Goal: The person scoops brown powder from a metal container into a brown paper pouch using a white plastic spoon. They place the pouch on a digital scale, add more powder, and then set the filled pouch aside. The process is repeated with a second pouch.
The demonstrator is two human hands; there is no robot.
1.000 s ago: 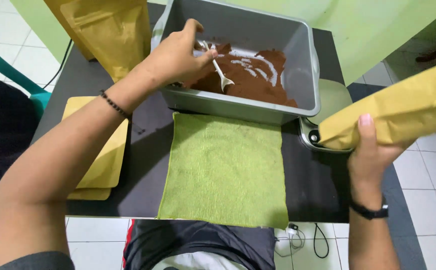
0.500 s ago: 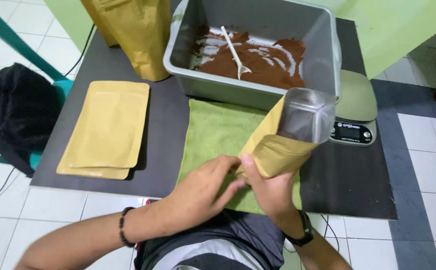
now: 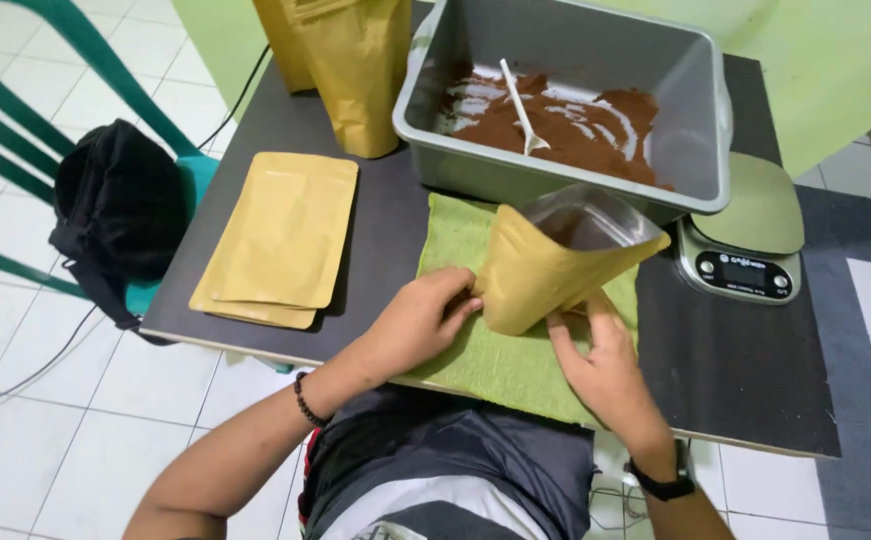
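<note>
Low in the centre of the frame, the left hand [image 3: 423, 315] and right hand [image 3: 595, 355] both pinch the base of an open tan paper stand-up pouch with a silvery lining [image 3: 555, 265], which lies tilted on a green cloth mat [image 3: 515, 360]. The step in hand looks like spreading the pouch bottom, and standing it upright would call for a steady two-handed grip. Beyond it at upper centre sits a grey plastic tub of brown powder [image 3: 575, 120] with a white spoon [image 3: 521, 108], and a small digital scale [image 3: 750, 235] at right.
</note>
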